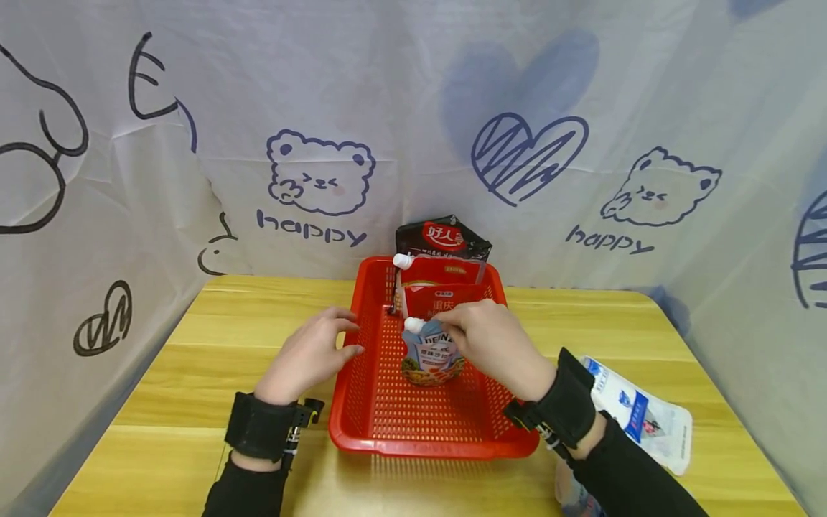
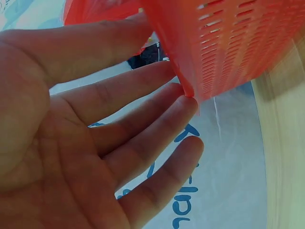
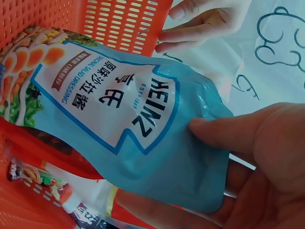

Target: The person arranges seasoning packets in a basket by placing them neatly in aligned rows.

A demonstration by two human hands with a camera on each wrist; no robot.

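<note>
**Right-hand pinch on a Heinz pouch inside the red basket**

Pinches the Heinz pouch [image 1: 431,359] near its top edge with the right hand [image 1: 496,345], thumb pressed on the printed front, fingers behind. Holds it roughly upright within the red basket [image 1: 436,448], near the middle, white-capped corner toward the basket's left side. Cannot tell whether its base touches the basket floor.

Spreads the left hand [image 1: 311,353] at the basket's left rim, thumb apart from the fingers, palm turned toward the basket. Cannot be sure of contact between fingertips and rim.

Toward the basket's far end, a front red pouch [image 1: 423,301], then a white-capped red pouch [image 1: 444,270]; at the very back, a black packet [image 1: 423,237] rising above the basket's far rim.

To the right of the basket, on the wooden table [image 1: 181,388], a white packet [image 1: 672,431] with a blue label. Beyond the basket, a pale cloth [image 1: 413,93] with drawn bears and hearts.
</note>
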